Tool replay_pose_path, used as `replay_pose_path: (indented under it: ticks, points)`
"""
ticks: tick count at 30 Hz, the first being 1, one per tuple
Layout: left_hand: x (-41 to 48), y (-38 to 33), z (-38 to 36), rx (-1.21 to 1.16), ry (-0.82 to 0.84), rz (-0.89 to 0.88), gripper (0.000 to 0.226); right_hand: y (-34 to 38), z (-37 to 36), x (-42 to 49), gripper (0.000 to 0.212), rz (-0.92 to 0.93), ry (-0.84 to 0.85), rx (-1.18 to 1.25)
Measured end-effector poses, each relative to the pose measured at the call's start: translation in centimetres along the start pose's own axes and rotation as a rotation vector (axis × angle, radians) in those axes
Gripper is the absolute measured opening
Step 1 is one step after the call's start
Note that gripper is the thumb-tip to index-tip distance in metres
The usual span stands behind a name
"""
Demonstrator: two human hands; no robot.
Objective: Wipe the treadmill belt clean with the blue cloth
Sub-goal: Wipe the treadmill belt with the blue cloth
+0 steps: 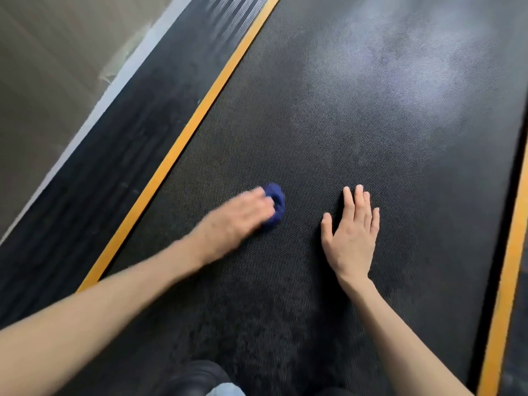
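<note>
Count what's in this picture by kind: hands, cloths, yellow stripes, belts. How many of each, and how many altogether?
2 hands: left hand, right hand
1 blue cloth
2 yellow stripes, the other at the right edge
1 treadmill belt
Total: 6

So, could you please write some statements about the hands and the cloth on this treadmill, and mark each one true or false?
1. The left hand holds the blue cloth on the belt. True.
2. The right hand grips a second cloth. False: it lies flat on the belt with straight fingers and holds nothing.
3. The blue cloth is spread out flat. False: it is bunched up.
4. A yellow stripe runs along the belt's left edge. True.
</note>
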State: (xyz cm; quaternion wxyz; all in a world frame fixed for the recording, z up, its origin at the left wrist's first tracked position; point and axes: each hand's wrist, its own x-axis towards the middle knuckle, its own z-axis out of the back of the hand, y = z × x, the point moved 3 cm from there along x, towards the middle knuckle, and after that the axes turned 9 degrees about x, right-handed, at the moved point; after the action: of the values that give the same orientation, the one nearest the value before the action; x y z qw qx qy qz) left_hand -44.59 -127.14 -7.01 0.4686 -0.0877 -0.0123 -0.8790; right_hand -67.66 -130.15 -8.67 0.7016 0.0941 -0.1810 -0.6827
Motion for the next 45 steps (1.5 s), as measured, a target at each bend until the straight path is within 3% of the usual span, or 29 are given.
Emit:
replay_pose_path:
  ticks: [3,6,8,12,16,18,21,24,26,29,33,38,42,45]
  points:
    - [1.6,6.6,0.1,-0.099,-0.043,0.378,0.034,0.1,0.0,0.0,0.062,-0.004,0.003,-0.007]
    - [1.9,6.3,0.0,-0.29,-0.088,0.611,0.033,0.1,0.0,-0.1,0.062,-0.01,0.009,-0.005]
    - [1.7,2.3,-0.1,-0.352,-0.091,0.534,0.032,0.0,-0.2,-0.1,0.063,-0.015,0.009,-0.007]
    - [-0.8,-9.0,-1.3,-0.403,0.144,-0.028,0.027,0.0,-0.3,0.0,0.062,-0.015,-0.013,-0.007]
    - [-1.8,-8.8,-1.0,-0.323,0.125,-0.276,0.036,-0.2,-0.3,-0.1,0.061,0.0,-0.005,-0.011]
    - [-0.4,-4.6,-0.9,-0.242,0.079,-0.174,0.037,-0.3,-0.2,0.0,0.062,0.004,0.003,0.006]
    - [1.0,4.0,-0.5,-0.2,-0.029,0.219,0.037,-0.1,-0.2,-0.1,0.061,-0.002,0.012,0.009]
    - [1.3,7.1,1.1,-0.231,-0.056,0.442,0.032,0.0,-0.2,-0.1,0.061,-0.003,-0.002,0.013]
    - [1.6,4.6,1.9,-0.257,-0.045,0.336,0.03,0.0,-0.2,-0.2,0.061,-0.008,0.001,0.018]
    - [0.3,-2.3,1.2,-0.184,0.088,-0.022,0.031,-0.1,-0.3,-0.1,0.062,-0.008,-0.002,0.02]
    - [-1.9,-6.0,-0.3,-0.06,0.06,-0.021,0.036,-0.1,-0.3,-0.1,0.062,-0.005,0.004,0.01]
    - [-0.9,-3.4,-1.1,-0.122,0.121,-0.246,0.045,-0.2,-0.2,-0.2,0.062,-0.008,0.002,0.02]
    - [0.8,4.4,-0.1,-0.054,0.03,0.175,0.054,0.0,-0.1,-0.2,0.062,-0.006,0.011,0.039]
    - [0.8,7.5,0.0,-0.018,0.042,0.335,0.058,0.0,0.0,-0.2,0.061,-0.002,0.003,0.043]
